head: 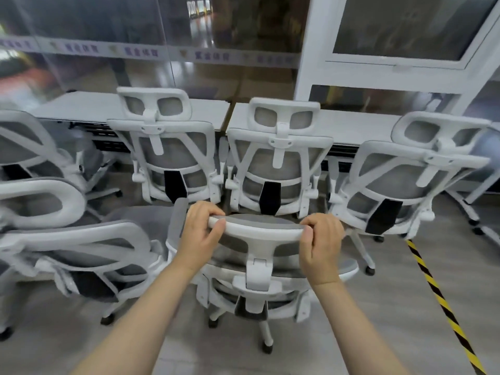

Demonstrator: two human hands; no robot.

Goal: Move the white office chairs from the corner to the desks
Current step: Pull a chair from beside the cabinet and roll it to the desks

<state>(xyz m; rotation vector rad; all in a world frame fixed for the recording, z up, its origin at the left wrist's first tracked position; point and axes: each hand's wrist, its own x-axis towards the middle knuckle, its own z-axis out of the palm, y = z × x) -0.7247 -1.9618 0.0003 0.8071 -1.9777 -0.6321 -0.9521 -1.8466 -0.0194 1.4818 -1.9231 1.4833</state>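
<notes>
1. While both hands are clamping the headrest (257, 228) of the held chair (254, 282), that chair is sitting behind a row already parked at the desks (351, 125), so a hard push risks ramming it into them.
2. Left of the held chair, a crowded chair (81, 255) is standing almost against its side, with another left chair (24, 147) beyond; I judge their bases could be tangling wheels on any leftward swing.
3. The left hand (201, 234) is curling its fingers over the headrest's left end, thumb underneath.
4. Ahead of the held chair, the middle-left chair (167, 152) and middle-right chair (278, 163) are filling the desk edge and blocking a straight run.
5. The right hand (320, 244) is wrapping the headrest's right end; pulling only there could be tilting the headrest rather than rolling the base.
6. Right of the held chair, the right chair (405, 180) is angling inward, and striped floor tape (443, 307) is running past its casters.
</notes>
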